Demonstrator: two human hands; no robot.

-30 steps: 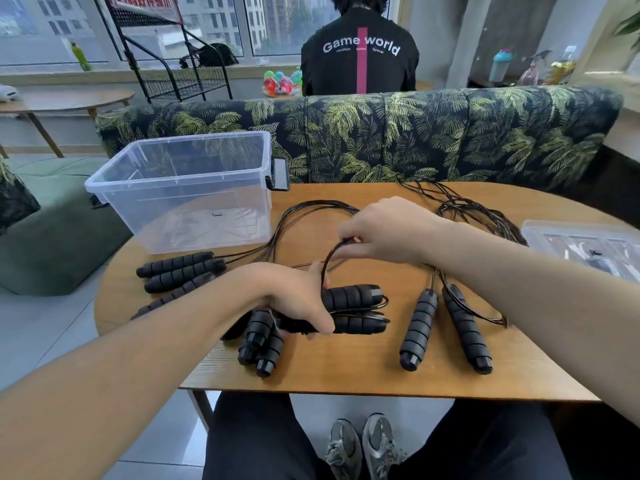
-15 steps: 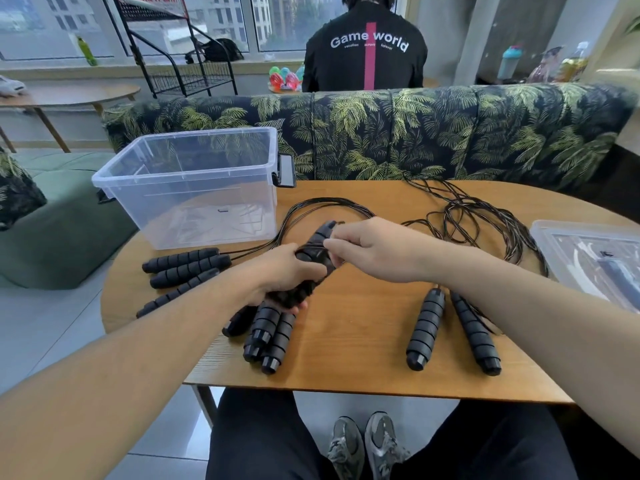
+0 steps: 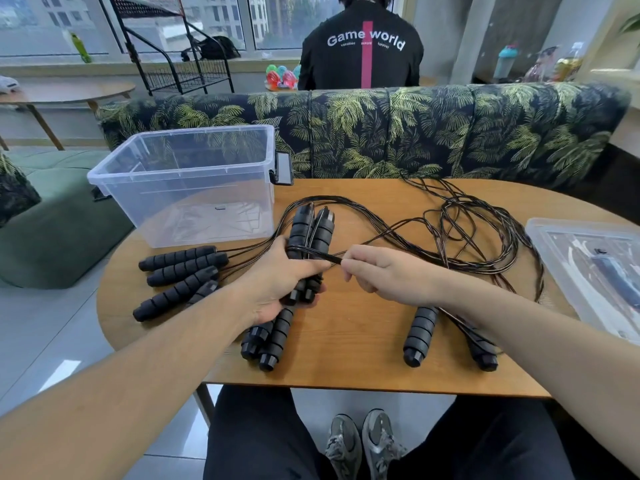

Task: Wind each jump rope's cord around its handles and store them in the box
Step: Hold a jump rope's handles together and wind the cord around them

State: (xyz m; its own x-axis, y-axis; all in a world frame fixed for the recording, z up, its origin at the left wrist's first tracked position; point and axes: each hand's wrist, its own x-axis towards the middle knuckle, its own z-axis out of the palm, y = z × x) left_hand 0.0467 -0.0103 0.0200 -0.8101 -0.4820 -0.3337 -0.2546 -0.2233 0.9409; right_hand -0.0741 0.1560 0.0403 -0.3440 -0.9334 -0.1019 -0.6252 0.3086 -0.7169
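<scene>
box [image 3: 194,188] far-left on table [image 3: 363,368] | lid [image 3: 588,268] right | cords [image 3: 467,230] between

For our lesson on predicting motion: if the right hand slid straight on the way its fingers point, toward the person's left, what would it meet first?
Probably the pair of handles gripped by the left hand; the right hand pinches the cord just beside them. Depth is uncertain.

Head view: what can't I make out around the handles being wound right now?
- Lower ends of the held handles, head view: covered by the left hand.
- Which cord turns belong to this rope: strands merge with the tangle.
- Cord end pinched by the right hand: hidden inside the fingers.
- Lid, head view: cut off by the right edge.
- Handle near the right forearm: partly hidden by it.
</scene>
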